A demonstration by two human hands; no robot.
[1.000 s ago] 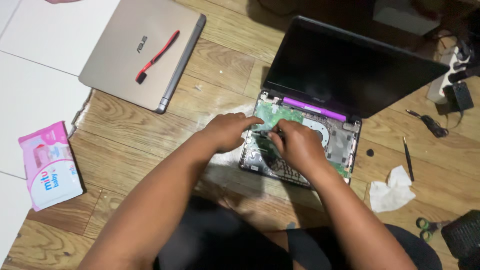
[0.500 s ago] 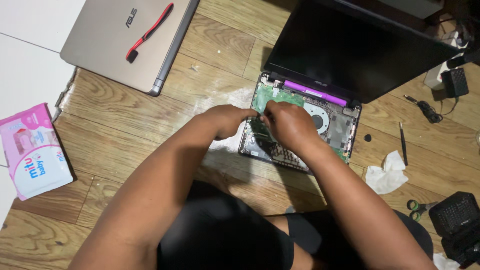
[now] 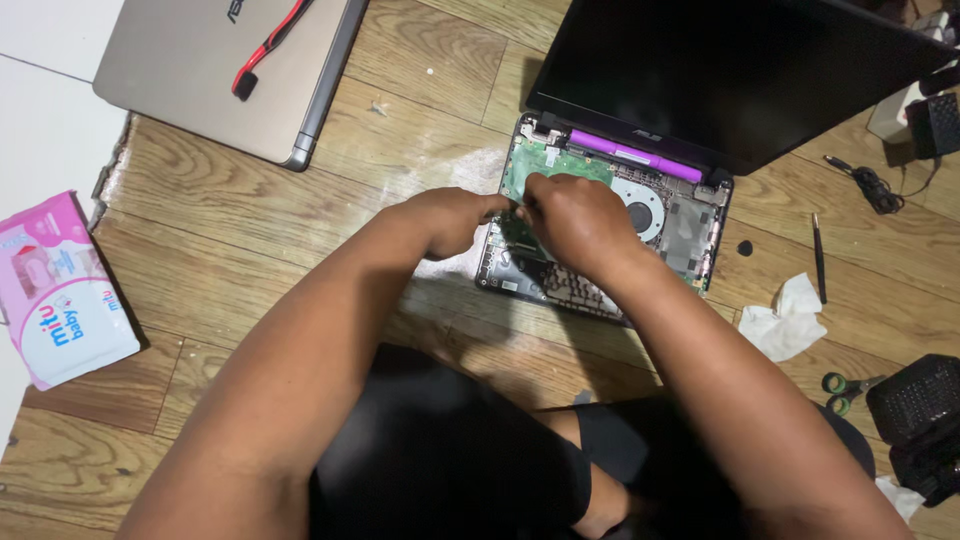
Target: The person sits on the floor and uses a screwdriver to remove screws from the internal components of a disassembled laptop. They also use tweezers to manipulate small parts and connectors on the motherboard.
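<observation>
Both hands, left (image 3: 448,218) and right (image 3: 572,218), pinch together at the opened laptop's (image 3: 690,235) left edge, bare floorboards (image 3: 290,230) alongside.

The opened black laptop (image 3: 640,200) lies on the wooden floor, green board, fan and purple strip exposed, screen seemingly dark.

Home floor: wood planks (image 3: 300,250), opened laptop (image 3: 600,220)

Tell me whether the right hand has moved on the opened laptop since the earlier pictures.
No real move. The right hand sits over the green board, just left of the fan, as before; only the camera has shifted. The left hand meets it at the laptop's left edge.
</observation>
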